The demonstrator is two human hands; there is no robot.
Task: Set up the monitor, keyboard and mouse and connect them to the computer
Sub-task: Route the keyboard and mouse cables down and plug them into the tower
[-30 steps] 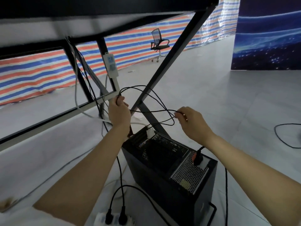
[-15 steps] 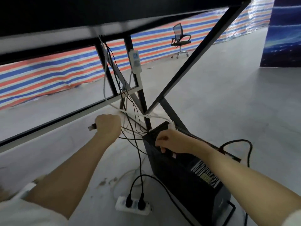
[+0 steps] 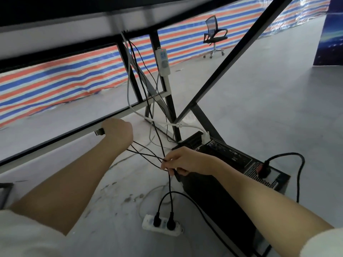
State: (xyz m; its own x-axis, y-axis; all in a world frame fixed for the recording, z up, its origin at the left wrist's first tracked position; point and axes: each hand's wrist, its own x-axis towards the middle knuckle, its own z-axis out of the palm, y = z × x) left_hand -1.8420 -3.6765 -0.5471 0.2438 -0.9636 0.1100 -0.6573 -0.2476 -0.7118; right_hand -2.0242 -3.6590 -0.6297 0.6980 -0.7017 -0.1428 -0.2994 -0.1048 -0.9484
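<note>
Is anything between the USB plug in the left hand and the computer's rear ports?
Yes. The right hand, pinching black cables, lies between the USB plug in the left hand and the computer's rear ports.

No legible text anywhere.

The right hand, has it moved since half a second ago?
Yes. The right hand left the top edge of the computer case and now pinches black cables beside it.
</note>
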